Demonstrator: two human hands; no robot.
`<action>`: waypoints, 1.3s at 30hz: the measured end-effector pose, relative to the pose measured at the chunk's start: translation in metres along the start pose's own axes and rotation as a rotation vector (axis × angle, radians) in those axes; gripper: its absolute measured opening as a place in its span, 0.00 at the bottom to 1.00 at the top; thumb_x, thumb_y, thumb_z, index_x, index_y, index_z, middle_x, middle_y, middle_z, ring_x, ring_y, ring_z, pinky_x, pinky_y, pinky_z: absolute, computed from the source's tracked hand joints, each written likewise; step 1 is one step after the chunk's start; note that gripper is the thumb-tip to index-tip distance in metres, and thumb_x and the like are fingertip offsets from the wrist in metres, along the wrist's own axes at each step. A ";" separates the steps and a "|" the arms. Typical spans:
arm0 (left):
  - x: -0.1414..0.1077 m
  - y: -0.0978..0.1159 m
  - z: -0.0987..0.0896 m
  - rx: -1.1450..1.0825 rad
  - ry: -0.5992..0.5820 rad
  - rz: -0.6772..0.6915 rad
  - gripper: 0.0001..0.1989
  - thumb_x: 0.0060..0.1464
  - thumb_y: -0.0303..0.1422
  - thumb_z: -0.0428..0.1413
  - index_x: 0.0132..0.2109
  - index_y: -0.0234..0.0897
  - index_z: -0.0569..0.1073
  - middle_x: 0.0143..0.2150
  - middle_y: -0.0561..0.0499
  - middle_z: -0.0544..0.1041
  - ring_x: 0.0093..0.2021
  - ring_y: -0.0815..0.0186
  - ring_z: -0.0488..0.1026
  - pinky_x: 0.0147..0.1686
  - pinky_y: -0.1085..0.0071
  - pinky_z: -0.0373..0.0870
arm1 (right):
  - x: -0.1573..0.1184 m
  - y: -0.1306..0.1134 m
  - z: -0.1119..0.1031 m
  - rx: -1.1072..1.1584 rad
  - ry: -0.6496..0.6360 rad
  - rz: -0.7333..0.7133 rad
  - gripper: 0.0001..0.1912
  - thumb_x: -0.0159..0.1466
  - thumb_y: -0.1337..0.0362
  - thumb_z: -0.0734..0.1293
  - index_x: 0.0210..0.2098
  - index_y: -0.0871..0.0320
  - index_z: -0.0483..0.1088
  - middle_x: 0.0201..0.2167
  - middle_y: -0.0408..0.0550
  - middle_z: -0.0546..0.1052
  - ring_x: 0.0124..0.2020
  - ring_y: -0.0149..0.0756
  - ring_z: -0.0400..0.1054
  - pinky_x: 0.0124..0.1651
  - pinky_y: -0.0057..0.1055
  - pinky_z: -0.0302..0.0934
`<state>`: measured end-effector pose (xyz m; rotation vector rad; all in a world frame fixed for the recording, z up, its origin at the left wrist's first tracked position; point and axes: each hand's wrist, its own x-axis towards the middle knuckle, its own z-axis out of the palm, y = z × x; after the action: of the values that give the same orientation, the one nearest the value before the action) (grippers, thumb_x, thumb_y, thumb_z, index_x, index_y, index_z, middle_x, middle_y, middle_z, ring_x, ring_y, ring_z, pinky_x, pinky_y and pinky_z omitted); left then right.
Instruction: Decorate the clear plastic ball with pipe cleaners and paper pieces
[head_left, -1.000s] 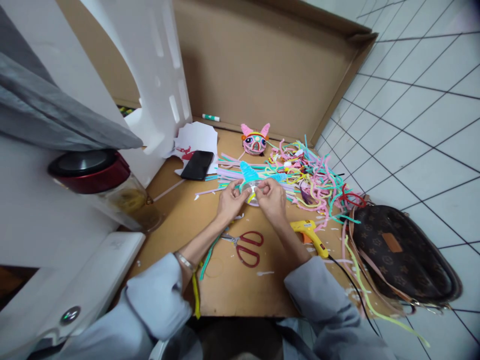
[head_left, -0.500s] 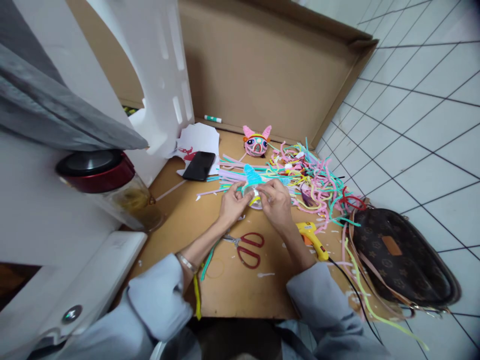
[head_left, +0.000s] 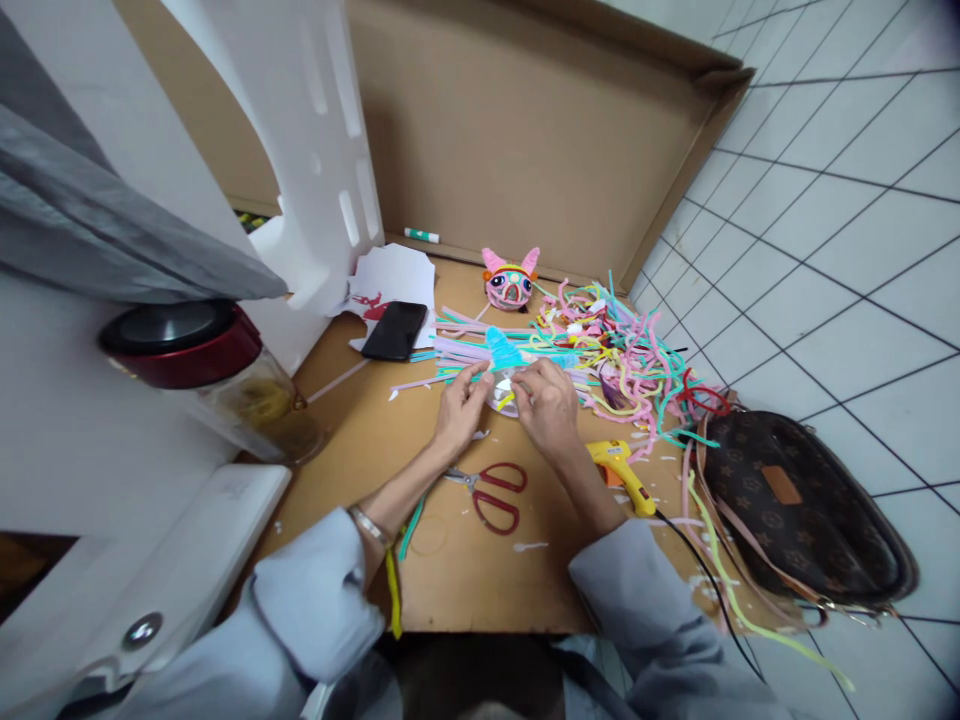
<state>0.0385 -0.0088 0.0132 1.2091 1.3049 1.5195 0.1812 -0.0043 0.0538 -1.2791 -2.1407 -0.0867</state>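
Observation:
Between my hands is a pipe-cleaner animal head (head_left: 505,350) with light blue ears, a whitish round front and a bit of yellow on it. My left hand (head_left: 459,408) grips its left edge, thumb toward the front and fingers behind. At its right side, my right hand (head_left: 551,405) is closed in a pinch close to the round front; whatever sits between the fingertips is too small to name. Red-handled scissors (head_left: 496,497) lie on the table below the hands. A yellow glue gun (head_left: 622,474) rests by my right forearm.
Pipe cleaners (head_left: 637,370) are heaped at the right, near a brown handbag (head_left: 802,500). Behind stands a finished-looking pink animal head (head_left: 510,285). A black phone (head_left: 395,331) lies on white paper (head_left: 405,270). At the left is a glass jar (head_left: 262,405) with a dark red lid.
My left thumb has drawn back from the middle of the animal head, uncovering more of its front. The right hand stays pinched there. The whole view has shifted slightly.

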 end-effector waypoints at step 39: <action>-0.008 -0.002 0.003 -0.057 -0.054 0.044 0.11 0.49 0.40 0.59 0.32 0.37 0.70 0.18 0.62 0.54 0.20 0.73 0.52 0.24 0.74 0.51 | -0.002 -0.002 0.008 0.121 0.027 0.027 0.09 0.64 0.71 0.63 0.38 0.57 0.75 0.38 0.51 0.73 0.42 0.43 0.65 0.46 0.36 0.60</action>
<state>0.0435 -0.0153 0.0095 1.2411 1.1989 1.5339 0.1762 -0.0036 0.0469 -1.2292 -2.0726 0.0365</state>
